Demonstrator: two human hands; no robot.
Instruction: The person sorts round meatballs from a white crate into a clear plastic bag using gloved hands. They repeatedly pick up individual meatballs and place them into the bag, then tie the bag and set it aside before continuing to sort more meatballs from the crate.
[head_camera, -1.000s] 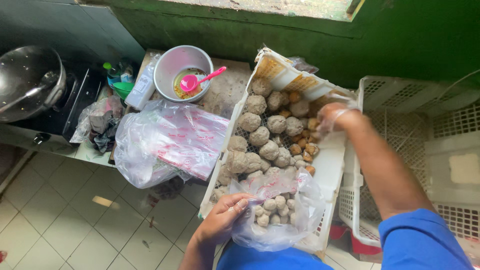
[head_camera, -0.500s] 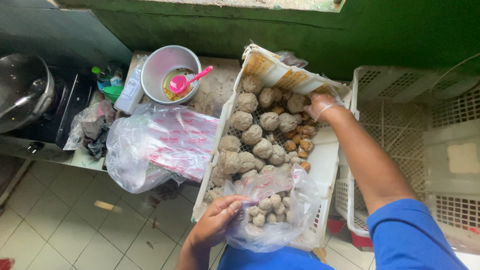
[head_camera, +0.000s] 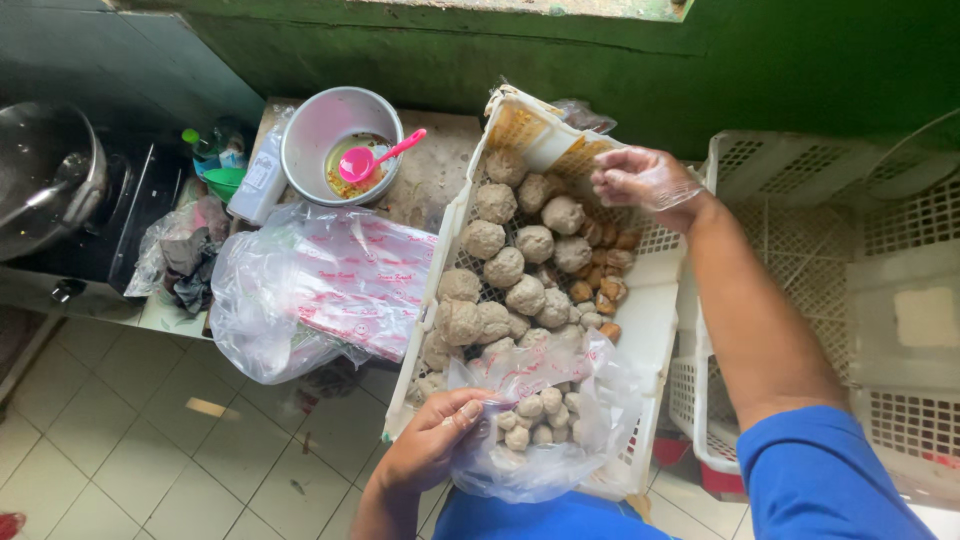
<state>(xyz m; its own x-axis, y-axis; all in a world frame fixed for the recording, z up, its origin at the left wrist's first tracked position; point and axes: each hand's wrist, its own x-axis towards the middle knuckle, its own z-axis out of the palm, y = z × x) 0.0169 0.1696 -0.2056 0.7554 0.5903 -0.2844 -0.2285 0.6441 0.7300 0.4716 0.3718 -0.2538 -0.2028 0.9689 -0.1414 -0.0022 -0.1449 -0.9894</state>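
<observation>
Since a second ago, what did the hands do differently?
The right hand, in a clear glove, lifted off the far corner of the white crate and drew back a little above the big meatballs. The left hand still holds the clear bag of small balls open.

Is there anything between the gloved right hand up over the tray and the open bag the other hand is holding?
Only the heaped meatballs in the white tray lie between right hand and clear bag, held open by left hand.
</observation>
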